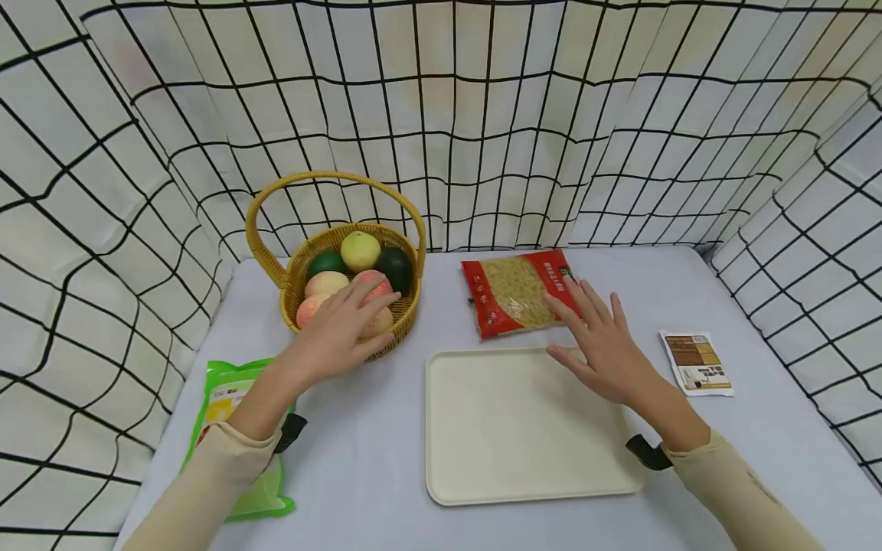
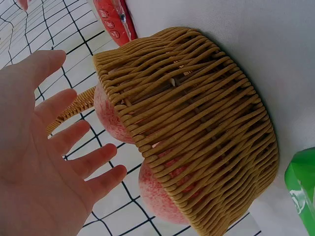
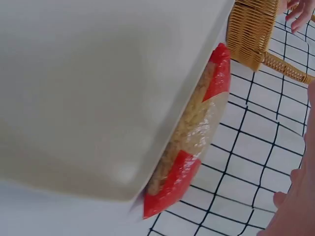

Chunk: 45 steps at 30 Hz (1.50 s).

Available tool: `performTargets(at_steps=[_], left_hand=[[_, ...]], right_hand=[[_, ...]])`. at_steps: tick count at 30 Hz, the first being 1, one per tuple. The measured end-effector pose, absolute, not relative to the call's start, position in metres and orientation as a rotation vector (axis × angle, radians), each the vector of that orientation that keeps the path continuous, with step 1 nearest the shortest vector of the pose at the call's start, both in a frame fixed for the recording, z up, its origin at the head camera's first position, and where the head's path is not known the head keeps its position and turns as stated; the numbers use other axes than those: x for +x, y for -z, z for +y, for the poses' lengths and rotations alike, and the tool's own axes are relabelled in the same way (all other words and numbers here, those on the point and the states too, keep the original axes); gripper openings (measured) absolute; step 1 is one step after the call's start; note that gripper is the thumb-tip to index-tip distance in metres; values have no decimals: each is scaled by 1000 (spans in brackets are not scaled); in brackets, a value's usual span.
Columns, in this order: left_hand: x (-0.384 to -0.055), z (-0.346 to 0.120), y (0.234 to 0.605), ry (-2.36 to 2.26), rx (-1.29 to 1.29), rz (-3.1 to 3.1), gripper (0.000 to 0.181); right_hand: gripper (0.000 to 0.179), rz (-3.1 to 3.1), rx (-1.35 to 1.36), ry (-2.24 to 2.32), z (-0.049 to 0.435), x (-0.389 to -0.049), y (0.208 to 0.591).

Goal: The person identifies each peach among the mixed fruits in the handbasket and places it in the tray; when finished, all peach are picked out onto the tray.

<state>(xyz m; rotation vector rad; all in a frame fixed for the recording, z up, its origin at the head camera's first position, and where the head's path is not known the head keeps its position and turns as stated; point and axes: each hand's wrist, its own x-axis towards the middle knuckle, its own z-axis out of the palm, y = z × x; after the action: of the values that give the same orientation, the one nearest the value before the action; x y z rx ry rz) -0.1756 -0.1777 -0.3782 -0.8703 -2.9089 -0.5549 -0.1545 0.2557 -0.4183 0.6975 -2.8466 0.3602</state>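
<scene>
My left hand (image 1: 338, 337) hovers over the near rim of a wicker basket (image 1: 295, 279), fingers spread and holding nothing. Inside the basket lie several peaches (image 1: 327, 284), a yellow-green round fruit (image 1: 360, 251) and dark green fruits (image 1: 395, 269); the hand hides part of them. In the left wrist view the palm (image 2: 44, 162) is beside the woven wall, near two peaches (image 2: 160, 196). My right hand (image 1: 606, 348), fingers also spread, is above the far right corner of a cream tray (image 1: 524, 428), close to a red bag of pasta (image 1: 517, 295).
A green plastic package (image 1: 265, 493) lies at the left, partly under my left forearm. A small brown-and-white packet (image 1: 697, 363) is on the right of the white table (image 1: 358, 474). Black netting over white walls (image 1: 482, 153) surrounds the table's back and sides.
</scene>
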Motion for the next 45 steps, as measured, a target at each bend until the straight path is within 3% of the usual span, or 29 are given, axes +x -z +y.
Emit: performTargets(at_steps=[7, 16, 45], left_hand=[[-177, -182, 385, 532, -843, -2936, 46], [-184, -181, 388, 540, -876, -2946, 50], [-192, -177, 395, 515, -878, -2982, 47]], right_hand=[[81, -3030, 643, -407, 280, -138, 437], [77, -3103, 587, -476, 304, -112, 454], [75, -3196, 635, -430, 309, -77, 468]])
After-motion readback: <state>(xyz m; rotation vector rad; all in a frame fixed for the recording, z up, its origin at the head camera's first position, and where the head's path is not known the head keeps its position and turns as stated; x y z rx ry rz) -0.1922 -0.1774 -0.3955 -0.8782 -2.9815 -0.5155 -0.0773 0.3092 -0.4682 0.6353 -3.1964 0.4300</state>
